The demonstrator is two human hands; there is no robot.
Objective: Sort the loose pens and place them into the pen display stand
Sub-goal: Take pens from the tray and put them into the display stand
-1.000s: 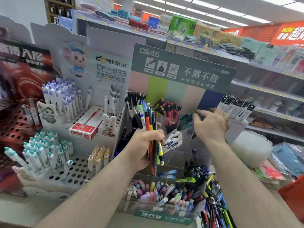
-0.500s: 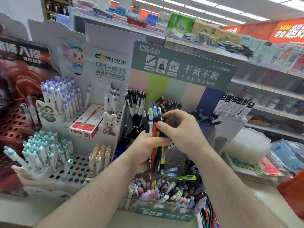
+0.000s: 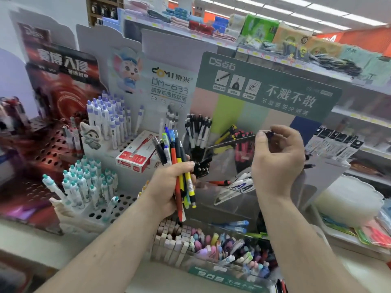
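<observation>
Left hand point(image 3: 169, 187) is gripping a mixed bundle of pens point(image 3: 177, 166), fingers wrapped tight around the barrels, held in front of the pen display stand point(image 3: 249, 210). Right hand point(image 3: 277, 163) is pinching a single dark pen point(image 3: 234, 141) near its end, holding it nearly level above the red pens point(image 3: 243, 149) compartment. Risk: the pinch is far out on the barrel, so the pen may be swinging and landing in the wrong slot; the bundle may be slipping if the left grip loosens.
</observation>
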